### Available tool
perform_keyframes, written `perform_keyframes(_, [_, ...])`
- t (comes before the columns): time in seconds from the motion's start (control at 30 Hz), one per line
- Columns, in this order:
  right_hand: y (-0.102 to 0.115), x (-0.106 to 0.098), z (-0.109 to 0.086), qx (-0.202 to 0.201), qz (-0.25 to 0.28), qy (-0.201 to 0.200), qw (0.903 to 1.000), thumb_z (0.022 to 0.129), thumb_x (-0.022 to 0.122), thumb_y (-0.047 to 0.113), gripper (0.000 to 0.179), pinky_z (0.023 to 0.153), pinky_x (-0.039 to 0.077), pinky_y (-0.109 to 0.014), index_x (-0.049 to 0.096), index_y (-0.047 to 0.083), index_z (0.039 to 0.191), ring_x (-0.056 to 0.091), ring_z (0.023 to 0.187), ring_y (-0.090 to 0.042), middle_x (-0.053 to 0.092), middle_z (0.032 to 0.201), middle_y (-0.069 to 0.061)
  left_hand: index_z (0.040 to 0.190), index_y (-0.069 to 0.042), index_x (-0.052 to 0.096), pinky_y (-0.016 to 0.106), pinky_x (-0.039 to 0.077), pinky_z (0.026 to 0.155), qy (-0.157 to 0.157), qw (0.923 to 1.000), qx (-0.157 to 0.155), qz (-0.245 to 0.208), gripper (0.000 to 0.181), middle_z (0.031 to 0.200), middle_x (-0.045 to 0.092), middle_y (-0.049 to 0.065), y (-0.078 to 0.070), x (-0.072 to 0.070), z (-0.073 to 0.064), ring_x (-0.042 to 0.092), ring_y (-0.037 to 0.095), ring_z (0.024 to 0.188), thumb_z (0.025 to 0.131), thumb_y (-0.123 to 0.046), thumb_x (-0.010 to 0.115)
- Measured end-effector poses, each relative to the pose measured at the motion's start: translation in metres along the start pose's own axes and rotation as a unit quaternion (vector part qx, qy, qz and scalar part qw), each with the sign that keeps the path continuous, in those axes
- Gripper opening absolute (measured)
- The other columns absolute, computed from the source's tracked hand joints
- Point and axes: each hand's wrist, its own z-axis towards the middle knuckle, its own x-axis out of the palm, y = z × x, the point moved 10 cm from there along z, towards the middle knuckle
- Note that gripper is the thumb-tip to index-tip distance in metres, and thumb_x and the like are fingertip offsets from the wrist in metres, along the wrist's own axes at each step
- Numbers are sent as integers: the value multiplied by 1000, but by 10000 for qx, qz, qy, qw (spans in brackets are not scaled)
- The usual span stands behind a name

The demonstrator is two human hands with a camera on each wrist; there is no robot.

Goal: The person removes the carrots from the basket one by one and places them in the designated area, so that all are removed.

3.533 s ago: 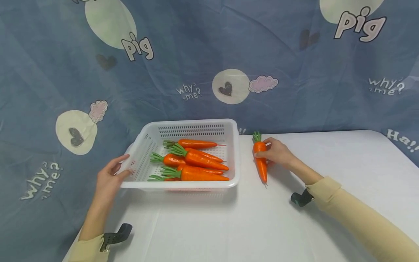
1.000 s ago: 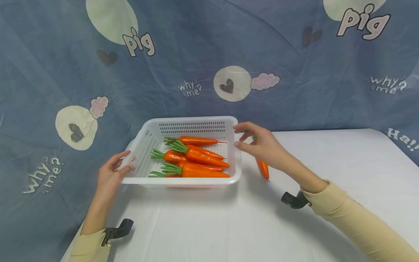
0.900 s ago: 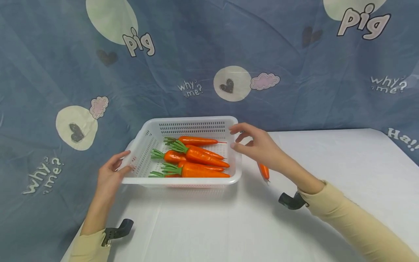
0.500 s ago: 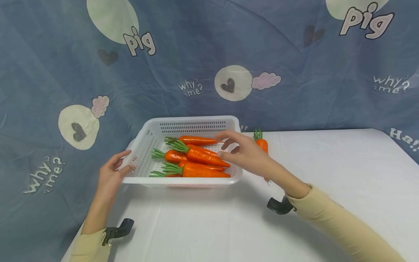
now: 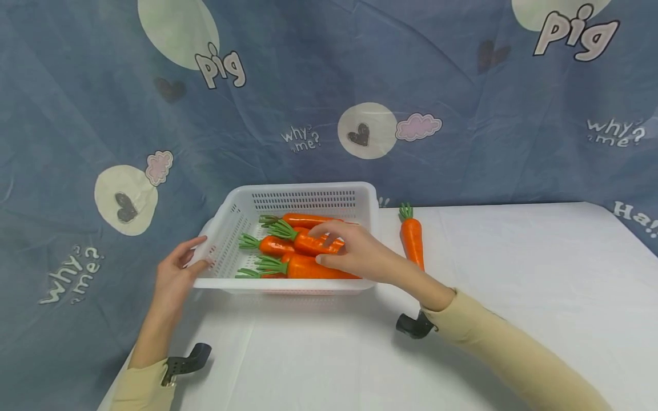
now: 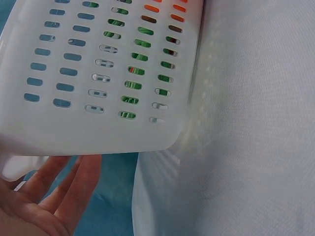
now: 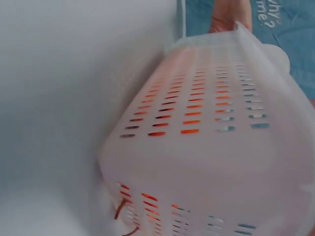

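Observation:
A white perforated plastic basket (image 5: pixel 288 285) holds several orange carrots (image 5: pixel 311 267) with green tops, piled loosely. My left hand (image 5: pixel 172 282) grips the basket's left rim, thumb over the edge. In the left wrist view its fingers (image 6: pixel 81 189) extend beneath the rim. Over the right part of the basket reaches my right hand (image 5: pixel 354 251), thumb and fingers apart above the uppermost carrot (image 5: pixel 311 242); whether they touch it is unclear. The right wrist view shows mainly the basket's outer wall (image 7: pixel 206 162), with the right hand almost wholly out of frame.
One single carrot (image 5: pixel 413 240) lies on the white tablecloth (image 5: pixel 514 257) right of the basket, its green top pointing away. Behind the table hangs a blue printed curtain (image 5: pixel 288 85). A dark wrist camera (image 5: pixel 413 326) sits below the right cuff.
My right hand has let go of the single carrot, leaving it on the table, and has moved left over the basket. The left hand stays on the rim.

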Motion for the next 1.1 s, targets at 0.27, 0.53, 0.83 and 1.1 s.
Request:
perform_keyframes(0.27, [-8,16,11,95,-397,546,9977,90,72,17,45,93,46,-36,58,8,132,55,111,-18,60,129,-4,145,-16,49,23,46,75,-1,10000,4,-82,55,129,56,9,0,0,-1,53,13,105,92,-7,62])
perform_keyframes(0.53, [-14,29,24,36,-349,1138,9929,91,72,17,42,95,45,-33,60,7,129,58,108,-18,62,127,-4,146,-16,49,21,46,74,54,10000,-39,-73,55,132,55,11,2,1,0,53,14,107,93,-8,62])
perform_keyframes(0.83, [-27,44,35,327,-345,1854,9815,90,72,20,44,96,44,-30,60,12,131,58,106,-15,61,119,1,146,-17,49,22,46,75,52,10000,-11,-63,55,132,55,10,-1,1,0,53,12,106,93,-8,61])
perform_keyframes(1.1, [-36,54,38,550,-509,2218,9722,91,71,20,45,95,42,-27,58,17,134,55,107,-12,58,125,2,145,-16,50,22,46,74,56,9999,23,-88,54,129,57,8,-1,0,0,53,11,104,92,-8,61])
